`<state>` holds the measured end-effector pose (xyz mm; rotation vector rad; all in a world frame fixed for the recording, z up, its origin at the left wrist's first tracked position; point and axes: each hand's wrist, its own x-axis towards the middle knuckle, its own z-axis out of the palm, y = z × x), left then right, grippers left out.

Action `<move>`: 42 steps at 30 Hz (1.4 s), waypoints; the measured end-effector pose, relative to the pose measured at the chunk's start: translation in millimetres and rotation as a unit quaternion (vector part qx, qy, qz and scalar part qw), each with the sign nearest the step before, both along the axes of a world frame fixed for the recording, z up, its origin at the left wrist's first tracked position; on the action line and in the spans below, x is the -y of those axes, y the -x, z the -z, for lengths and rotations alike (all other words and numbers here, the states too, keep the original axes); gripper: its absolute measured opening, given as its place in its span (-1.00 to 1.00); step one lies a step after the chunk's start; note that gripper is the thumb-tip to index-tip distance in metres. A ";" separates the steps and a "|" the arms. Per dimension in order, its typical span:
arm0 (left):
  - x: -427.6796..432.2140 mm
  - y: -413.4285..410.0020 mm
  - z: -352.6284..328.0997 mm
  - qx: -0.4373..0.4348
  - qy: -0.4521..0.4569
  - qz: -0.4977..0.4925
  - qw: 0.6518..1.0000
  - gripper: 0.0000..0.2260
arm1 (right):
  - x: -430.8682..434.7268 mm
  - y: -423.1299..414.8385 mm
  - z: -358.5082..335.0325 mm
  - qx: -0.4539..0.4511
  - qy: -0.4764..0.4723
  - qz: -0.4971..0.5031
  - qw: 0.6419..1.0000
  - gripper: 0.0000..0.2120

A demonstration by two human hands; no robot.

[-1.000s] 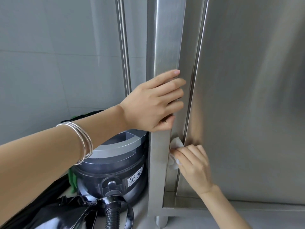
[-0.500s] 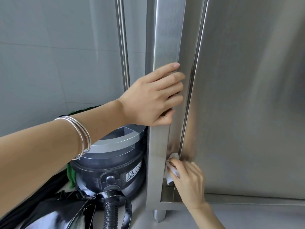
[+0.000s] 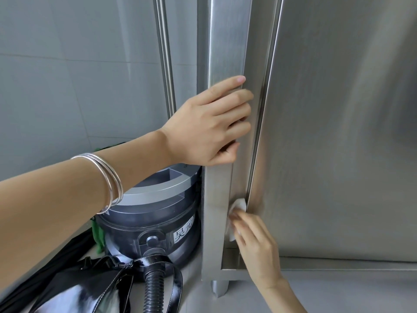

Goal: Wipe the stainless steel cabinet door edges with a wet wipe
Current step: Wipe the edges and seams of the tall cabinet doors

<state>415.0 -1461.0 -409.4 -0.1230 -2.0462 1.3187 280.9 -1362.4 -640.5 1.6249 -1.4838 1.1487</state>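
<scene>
Left hand (image 3: 209, 123): laid flat on the upright steel post (image 3: 225, 41), fingers nearly straight and slightly spread, nothing held. Position unchanged over the last second.

Right hand (image 3: 255, 240): fingers, blurred, are pressed fairly straight on the wet wipe (image 3: 239, 205); whether the thumb hooks it cannot be told.

The wipe is held against the left edge of the cabinet door (image 3: 338, 132), in the gap beside the post, just above the bottom rail (image 3: 338, 263). A second ago it was seen higher on this edge; it has since been carried down to the lower corner.

Judged: this vertical edge is almost finished; the bottom edge is likely due next.

A vacuum cleaner (image 3: 153, 211) and black bag (image 3: 90, 290) are noted at left.
</scene>
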 end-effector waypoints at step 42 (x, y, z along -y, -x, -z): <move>-129.9 142.7 -19.2 0.048 -0.084 0.113 0.989 -0.67 | -245.9 180.8 -192.5 0.073 -0.091 0.246 0.962 -0.79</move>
